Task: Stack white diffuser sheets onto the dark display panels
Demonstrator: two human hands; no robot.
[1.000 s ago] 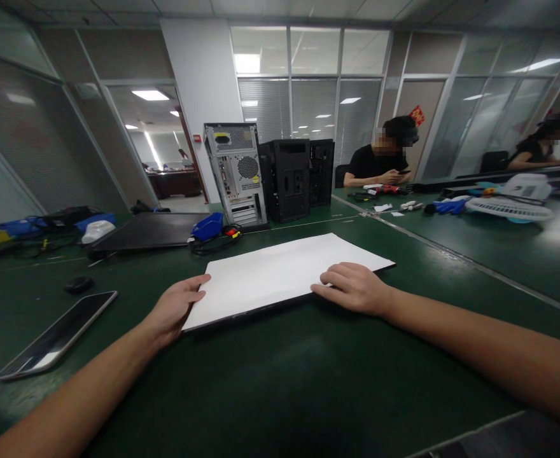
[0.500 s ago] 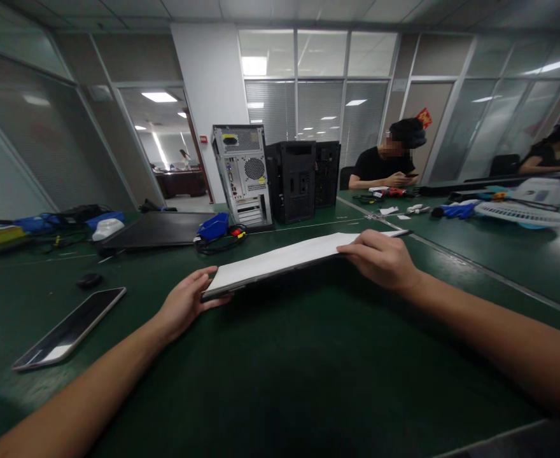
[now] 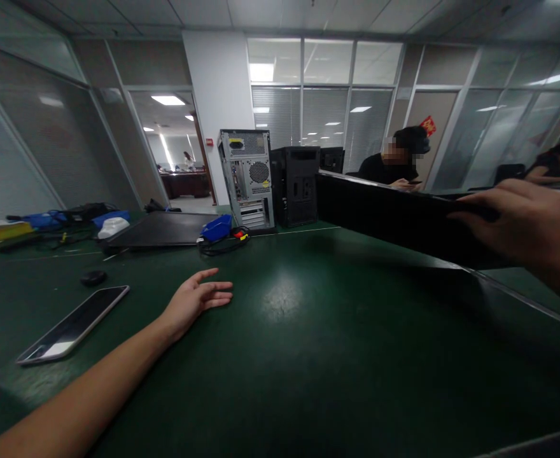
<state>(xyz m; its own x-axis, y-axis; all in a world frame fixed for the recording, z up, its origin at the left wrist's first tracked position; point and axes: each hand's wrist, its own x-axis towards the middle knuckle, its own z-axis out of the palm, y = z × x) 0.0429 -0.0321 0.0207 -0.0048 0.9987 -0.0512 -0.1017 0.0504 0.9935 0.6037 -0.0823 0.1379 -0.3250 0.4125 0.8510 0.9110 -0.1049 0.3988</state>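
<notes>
My right hand (image 3: 542, 229) grips the right end of a thin flat panel (image 3: 389, 213), thumb in front and fingers over the top. The panel is held up on edge above the table, its black face toward me and a thin pale strip along its top. My left hand (image 3: 191, 302) rests open over the green table (image 3: 261, 356), fingers spread and holding nothing. To its left lie a smartphone (image 3: 74, 324) and a small black object (image 3: 93, 278), perhaps a computer mouse.
Two computer towers, one silver (image 3: 251, 181) and one black (image 3: 296, 187), stand at the back. Left of them lie a dark flat panel (image 3: 165, 229), a blue bin (image 3: 217, 227) and cables (image 3: 223, 247). A person (image 3: 389, 162) sits across the table.
My left hand has let go of the panel. My right hand has swung it up and to the right, so its black side shows instead of the white one.
</notes>
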